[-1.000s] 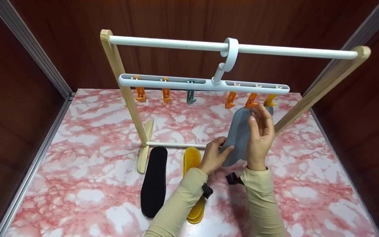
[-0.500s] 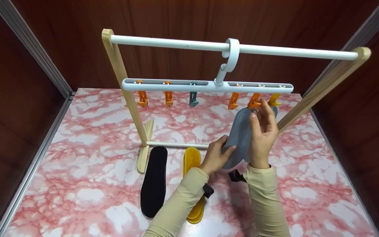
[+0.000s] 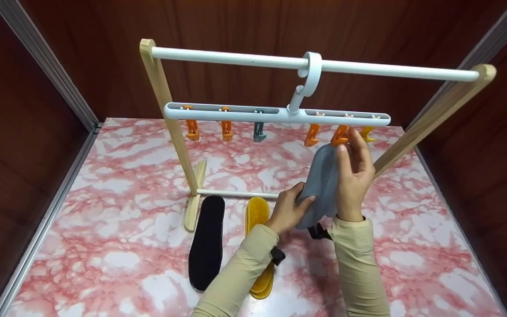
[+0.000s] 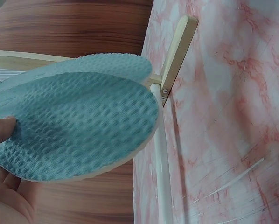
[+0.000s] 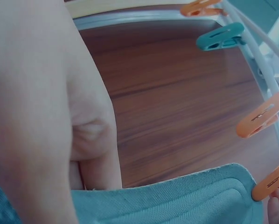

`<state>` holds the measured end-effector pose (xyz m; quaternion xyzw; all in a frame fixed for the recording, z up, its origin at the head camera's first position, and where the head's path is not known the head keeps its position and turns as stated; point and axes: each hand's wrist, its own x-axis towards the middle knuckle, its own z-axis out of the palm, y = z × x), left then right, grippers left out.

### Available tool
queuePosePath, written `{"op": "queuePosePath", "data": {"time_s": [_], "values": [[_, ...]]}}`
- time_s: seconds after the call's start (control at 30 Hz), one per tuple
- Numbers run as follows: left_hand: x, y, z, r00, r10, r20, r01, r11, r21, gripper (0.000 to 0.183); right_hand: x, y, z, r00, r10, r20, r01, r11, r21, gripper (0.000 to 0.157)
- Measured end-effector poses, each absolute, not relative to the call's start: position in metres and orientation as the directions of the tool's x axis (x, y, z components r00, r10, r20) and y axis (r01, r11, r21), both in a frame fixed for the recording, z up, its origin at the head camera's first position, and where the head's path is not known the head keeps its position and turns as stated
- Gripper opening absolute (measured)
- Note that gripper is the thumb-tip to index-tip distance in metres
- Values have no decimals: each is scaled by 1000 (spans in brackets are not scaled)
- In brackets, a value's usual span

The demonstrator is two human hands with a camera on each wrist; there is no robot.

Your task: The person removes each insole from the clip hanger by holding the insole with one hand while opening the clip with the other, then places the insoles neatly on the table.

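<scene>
Two grey-blue insoles hang at the right end of the hanger. My left hand (image 3: 288,209) holds the lower part of the front insole (image 3: 317,185), its thumb on the dimpled face in the left wrist view. The other insole (image 4: 116,63) hangs behind it there. My right hand (image 3: 355,176) pinches the upper end of the front insole, right beside an orange clip (image 3: 339,135). In the right wrist view the tip of this clip (image 5: 272,181) meets the insole's top corner; the exact grip of the fingertips is partly hidden.
A white hanger (image 3: 227,113) with several clips, among them a green one (image 3: 259,132) and a yellow one (image 3: 367,133), hooks over a wooden rack's white rod (image 3: 227,57). A black insole (image 3: 207,242) and yellow insoles (image 3: 258,213) lie on the marbled table (image 3: 117,220).
My right hand has shifted slightly up and to the right, beside the orange clip. The hanger has swung a little. My left hand stays on the insole, almost still.
</scene>
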<state>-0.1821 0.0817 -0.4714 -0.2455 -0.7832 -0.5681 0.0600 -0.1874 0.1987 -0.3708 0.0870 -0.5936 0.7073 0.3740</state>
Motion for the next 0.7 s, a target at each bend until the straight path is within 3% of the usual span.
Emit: {"op": "queuePosePath", "data": {"time_s": [0.7], "values": [[-180,76,-473,-859,353,370,465,240,852,18,-192,198,-369,-731,412,544,-617,-60,-784,34]]}}
